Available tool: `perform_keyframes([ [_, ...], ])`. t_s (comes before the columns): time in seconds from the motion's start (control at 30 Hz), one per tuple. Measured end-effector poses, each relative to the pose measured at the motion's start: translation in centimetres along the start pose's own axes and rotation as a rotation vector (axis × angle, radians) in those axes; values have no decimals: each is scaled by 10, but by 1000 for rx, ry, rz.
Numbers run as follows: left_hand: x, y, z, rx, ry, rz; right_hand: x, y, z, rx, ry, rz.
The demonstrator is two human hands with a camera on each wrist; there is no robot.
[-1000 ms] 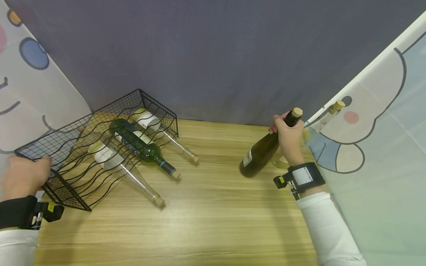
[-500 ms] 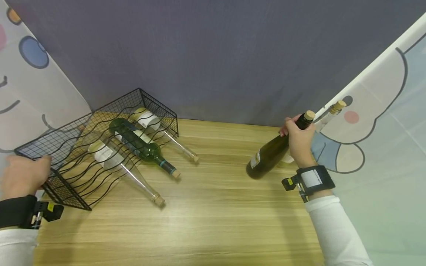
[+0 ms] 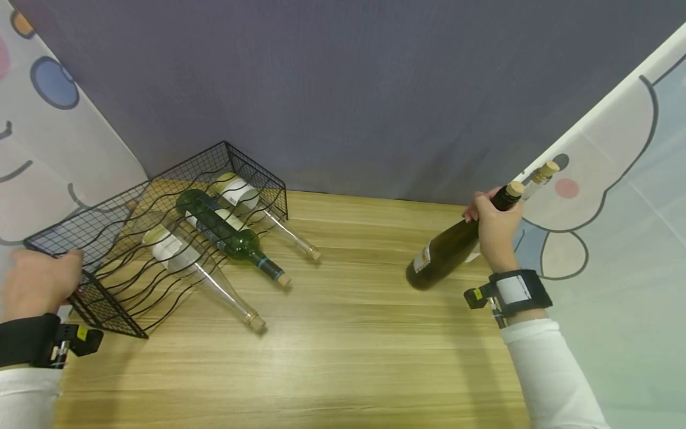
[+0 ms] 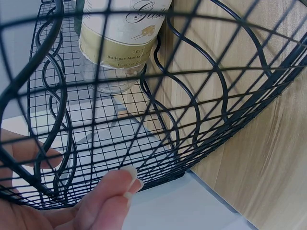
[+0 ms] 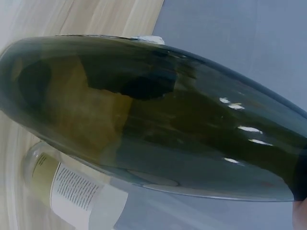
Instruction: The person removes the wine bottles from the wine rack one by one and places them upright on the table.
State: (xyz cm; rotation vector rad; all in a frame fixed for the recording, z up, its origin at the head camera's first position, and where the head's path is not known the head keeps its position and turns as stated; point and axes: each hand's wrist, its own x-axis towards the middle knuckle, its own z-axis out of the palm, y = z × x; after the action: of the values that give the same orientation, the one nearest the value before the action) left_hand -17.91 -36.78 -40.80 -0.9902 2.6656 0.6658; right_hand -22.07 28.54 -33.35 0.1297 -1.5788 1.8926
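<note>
In the head view my left hand (image 3: 40,280) grips the near left corner of a black wire wine rack (image 3: 109,307). The left wrist view shows its fingers (image 4: 106,199) around the mesh. My right hand (image 3: 498,232) holds a dark wine bottle (image 3: 442,256) by the neck, tilted, cork up and base to the left. Whether its base touches the table cannot be told. Lying in the rack are a clear bottle (image 3: 174,250), a green bottle (image 3: 222,229) and another clear bottle (image 3: 241,193), corks toward the right front.
Behind the dark bottle stands a clear corked bottle (image 3: 543,173), mostly hidden in the head view; its white label (image 5: 76,194) shows in the right wrist view. A grey wall (image 3: 364,107) borders the wooden table (image 3: 332,333) at the back, with patterned panels (image 3: 616,179) at the sides.
My right hand has moved to the right and slightly toward me with the dark bottle, which now covers more of the standing clear bottle. My left hand and the rack have stayed put.
</note>
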Motion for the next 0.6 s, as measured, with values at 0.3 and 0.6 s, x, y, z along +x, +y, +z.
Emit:
perform_keyframes([
  [0.3, 4, -1, 1, -5, 2, 13, 4, -6, -16, 50, 15, -1],
  [0.6, 2, -1, 0, -21, 5, 16, 6, -8, -30, 57, 26, -24],
])
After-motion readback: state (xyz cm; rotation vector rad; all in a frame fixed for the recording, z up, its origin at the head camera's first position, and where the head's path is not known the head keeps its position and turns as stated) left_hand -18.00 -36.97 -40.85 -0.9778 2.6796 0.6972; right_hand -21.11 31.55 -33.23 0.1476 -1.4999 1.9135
